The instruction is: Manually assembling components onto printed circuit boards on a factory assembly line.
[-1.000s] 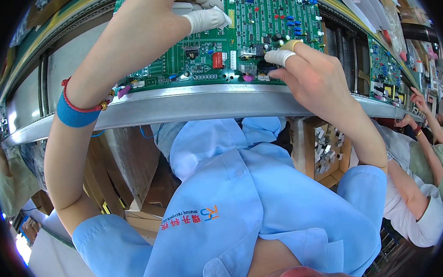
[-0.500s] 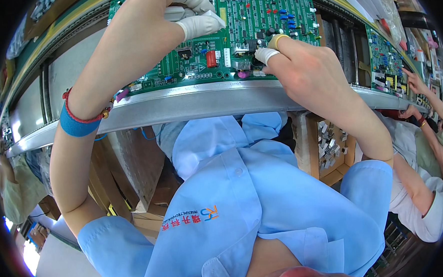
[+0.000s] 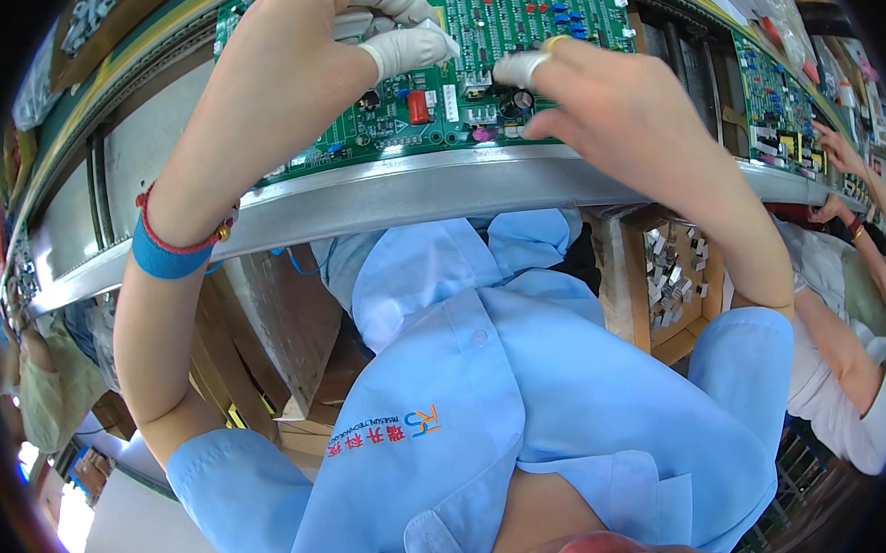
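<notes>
A green circuit board [image 3: 331, 152] packed with parts lies in front of me on a metal-edged rail. My left hand [image 3: 298, 84], its fingertips in white finger cots, is closed over the board's left part. Its thumb and fingers pinch a small white piece [image 3: 448, 42] whose kind I cannot make out; pale pieces also show inside the curled fingers. Over the board's right part is my right hand [image 3: 619, 97], thumb and index finger apart with nothing seen between them. Just left of its thumb stands a round black capacitor [image 3: 517, 102]. A red block-shaped component [image 3: 418, 108] sits between the hands.
The metal rail [image 3: 388, 189] runs along the board's near edge. Below it, at right, a cardboard box [image 3: 710, 308] holds small metallic parts. Another board [image 3: 780, 109] lies farther right on the line, where a co-worker's hands [image 3: 837, 151] reach in.
My right hand has lifted off the parts beside the black capacitor, its thumb and index finger spreading apart. My left hand keeps its pinch in nearly the same place. The view has shifted slightly.
</notes>
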